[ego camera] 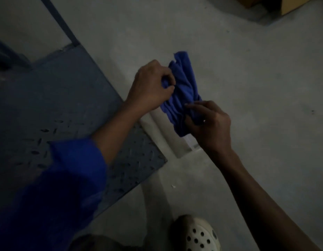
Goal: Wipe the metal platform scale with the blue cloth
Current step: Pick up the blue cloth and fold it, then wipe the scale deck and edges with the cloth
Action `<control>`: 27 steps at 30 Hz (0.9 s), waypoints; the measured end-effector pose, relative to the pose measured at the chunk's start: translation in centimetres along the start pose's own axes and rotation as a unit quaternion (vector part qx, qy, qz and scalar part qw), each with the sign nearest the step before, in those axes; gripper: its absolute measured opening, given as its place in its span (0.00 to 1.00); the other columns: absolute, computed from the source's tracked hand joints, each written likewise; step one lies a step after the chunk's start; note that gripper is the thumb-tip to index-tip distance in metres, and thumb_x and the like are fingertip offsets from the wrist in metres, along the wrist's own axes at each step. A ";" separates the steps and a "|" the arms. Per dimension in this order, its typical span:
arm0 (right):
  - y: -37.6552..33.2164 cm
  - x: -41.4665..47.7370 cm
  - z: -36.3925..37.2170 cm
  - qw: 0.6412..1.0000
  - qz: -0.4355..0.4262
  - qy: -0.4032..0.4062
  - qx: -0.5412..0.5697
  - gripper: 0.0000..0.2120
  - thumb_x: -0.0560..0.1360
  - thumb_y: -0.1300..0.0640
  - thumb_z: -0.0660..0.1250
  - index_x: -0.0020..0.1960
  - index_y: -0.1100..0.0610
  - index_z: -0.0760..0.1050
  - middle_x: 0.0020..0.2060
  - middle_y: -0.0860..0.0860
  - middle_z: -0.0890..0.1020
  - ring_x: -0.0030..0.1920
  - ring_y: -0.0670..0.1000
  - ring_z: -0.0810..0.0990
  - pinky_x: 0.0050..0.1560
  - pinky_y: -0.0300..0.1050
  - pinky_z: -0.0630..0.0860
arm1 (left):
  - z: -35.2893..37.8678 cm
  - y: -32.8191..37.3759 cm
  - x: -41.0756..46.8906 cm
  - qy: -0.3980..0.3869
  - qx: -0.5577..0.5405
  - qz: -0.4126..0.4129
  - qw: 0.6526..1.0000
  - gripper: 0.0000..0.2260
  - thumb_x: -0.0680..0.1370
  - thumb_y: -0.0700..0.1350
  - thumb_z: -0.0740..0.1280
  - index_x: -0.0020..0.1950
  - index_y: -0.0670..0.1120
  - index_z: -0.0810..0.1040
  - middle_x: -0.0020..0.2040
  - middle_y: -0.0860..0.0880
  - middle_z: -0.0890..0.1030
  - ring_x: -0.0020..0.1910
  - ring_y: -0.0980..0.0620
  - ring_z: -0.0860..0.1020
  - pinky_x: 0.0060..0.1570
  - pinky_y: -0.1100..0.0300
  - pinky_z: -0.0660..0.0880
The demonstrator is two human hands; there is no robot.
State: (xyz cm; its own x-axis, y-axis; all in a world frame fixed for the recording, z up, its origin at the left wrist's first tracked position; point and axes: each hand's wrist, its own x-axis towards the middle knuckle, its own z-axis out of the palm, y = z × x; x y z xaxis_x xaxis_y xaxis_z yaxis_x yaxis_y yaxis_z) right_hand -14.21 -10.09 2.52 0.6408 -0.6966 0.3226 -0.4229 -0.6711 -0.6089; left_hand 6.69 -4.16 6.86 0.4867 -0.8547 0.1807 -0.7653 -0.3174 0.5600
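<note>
Head view, dim light. I take the metal platform scale (57,98) as my reference: a blue-grey plate with raised tread, lying flat on the concrete floor (247,78).

Blue cloth (182,91): bunched into long folds, held up between both hands just past the scale's right edge, over the floor. It does not touch the plate.

Left hand (151,84): knuckles up, fingers curled tight round the cloth's near-left side, thumb tucked into the folds. Its forearm runs across the scale's right edge from a rolled blue sleeve (75,169), which covers the plate's near part.

Right hand (209,124): further right of the scale than the left, back of the hand toward me, fingers bent and pinching the cloth's lower end. Wrist angled inward, forearm bare.

A white perforated clog (198,234) stands on the floor off the scale's near-right corner. Cardboard box (292,2) well beyond the scale, far right.
</note>
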 end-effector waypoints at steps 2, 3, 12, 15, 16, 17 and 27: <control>-3.6 0.4 -0.6 0.998 -0.050 0.000 0.030 0.15 0.74 0.58 0.76 0.61 0.53 0.86 0.58 0.53 0.84 0.53 0.49 0.83 0.51 0.41 0.80 | -4.2 -0.6 -2.5 0.046 -0.052 -0.030 0.997 0.07 0.75 0.43 0.75 0.52 0.49 0.87 0.52 0.48 0.78 0.51 0.56 0.76 0.52 0.67 0.69; -5.3 0.5 -0.7 0.996 -0.074 -0.006 0.040 0.15 0.74 0.58 0.75 0.61 0.53 0.85 0.59 0.53 0.83 0.53 0.49 0.83 0.51 0.41 0.79 | -5.9 -1.0 -3.9 0.065 -0.068 -0.048 0.994 0.08 0.75 0.42 0.74 0.54 0.49 0.87 0.54 0.48 0.77 0.52 0.56 0.76 0.55 0.69 0.70; -13.1 0.0 4.5 0.961 -0.138 -0.240 0.007 0.17 0.75 0.54 0.76 0.62 0.55 0.83 0.58 0.58 0.80 0.54 0.60 0.83 0.50 0.51 0.80 | -10.8 -7.3 -13.0 0.012 -0.094 -0.212 0.973 0.23 0.78 0.52 0.68 0.73 0.48 0.80 0.75 0.38 0.73 0.76 0.42 0.72 0.73 0.59 0.66; -13.2 0.3 5.4 0.921 -0.198 -0.329 -0.069 0.21 0.77 0.42 0.73 0.61 0.56 0.82 0.60 0.60 0.78 0.53 0.63 0.82 0.49 0.56 0.82 | -8.9 -10.8 -16.4 -0.054 -0.011 -0.271 0.961 0.31 0.81 0.66 0.58 0.84 0.59 0.62 0.85 0.40 0.59 0.84 0.39 0.57 0.83 0.45 0.53; -13.4 1.1 4.9 0.908 -0.234 -0.334 -0.094 0.23 0.78 0.37 0.68 0.62 0.55 0.82 0.59 0.59 0.77 0.51 0.61 0.82 0.48 0.55 0.82 | -8.4 -11.5 -17.4 -0.048 0.018 -0.275 0.960 0.32 0.82 0.69 0.53 0.85 0.60 0.58 0.86 0.42 0.56 0.85 0.39 0.53 0.83 0.41 0.50; -13.6 2.4 4.3 0.895 -0.277 -0.329 -0.117 0.26 0.79 0.34 0.64 0.62 0.54 0.81 0.59 0.59 0.76 0.49 0.60 0.81 0.46 0.54 0.81 | -8.4 -11.8 -18.0 -0.037 0.036 -0.284 0.957 0.31 0.83 0.68 0.51 0.85 0.60 0.55 0.87 0.44 0.54 0.86 0.39 0.50 0.83 0.39 0.47; -18.7 2.4 8.2 0.908 -0.176 -0.320 -0.206 0.33 0.83 0.35 0.59 0.82 0.50 0.62 0.81 0.57 0.62 0.78 0.63 0.65 0.71 0.64 0.68 | -8.1 -15.7 -19.5 0.019 0.209 -0.339 0.917 0.28 0.86 0.63 0.46 0.86 0.57 0.52 0.87 0.47 0.51 0.86 0.39 0.47 0.80 0.30 0.46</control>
State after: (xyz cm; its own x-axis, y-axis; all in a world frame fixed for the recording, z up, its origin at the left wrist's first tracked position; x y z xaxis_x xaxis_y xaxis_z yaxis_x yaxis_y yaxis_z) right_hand 0.56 2.88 8.73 0.9678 -0.2199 -0.1222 -0.2398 -0.9533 -0.1837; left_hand 12.59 20.76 1.10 0.9186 -0.3905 -0.0609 -0.3726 -0.9070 0.1961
